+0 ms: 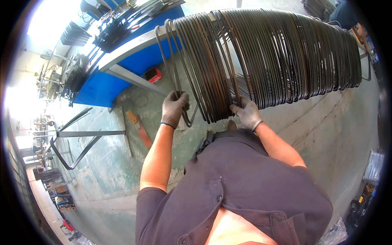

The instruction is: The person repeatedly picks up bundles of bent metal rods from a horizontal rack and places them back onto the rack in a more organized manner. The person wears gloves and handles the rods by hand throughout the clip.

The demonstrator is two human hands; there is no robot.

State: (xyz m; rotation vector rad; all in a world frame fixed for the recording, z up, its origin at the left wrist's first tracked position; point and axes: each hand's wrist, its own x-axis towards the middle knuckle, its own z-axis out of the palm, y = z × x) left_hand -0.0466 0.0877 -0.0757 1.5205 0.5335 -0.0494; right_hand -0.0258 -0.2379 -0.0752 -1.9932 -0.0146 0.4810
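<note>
Some wire loops (166, 61) held apart in left hand (174, 108); brown loop (233, 80) seemingly pinched by right hand (246, 114). Right of both grips, dense stack (281, 57) is left bunched.

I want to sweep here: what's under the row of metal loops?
Floor shows along the lower edge of the metal loops, with a shoe tip near the right hand. Only slivers show through the gaps; the packed loops hide the rest.

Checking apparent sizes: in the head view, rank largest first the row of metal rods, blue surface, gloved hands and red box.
Row of metal rods
Blue surface
Left gloved hand and right gloved hand, too alike to rank
Red box
</note>
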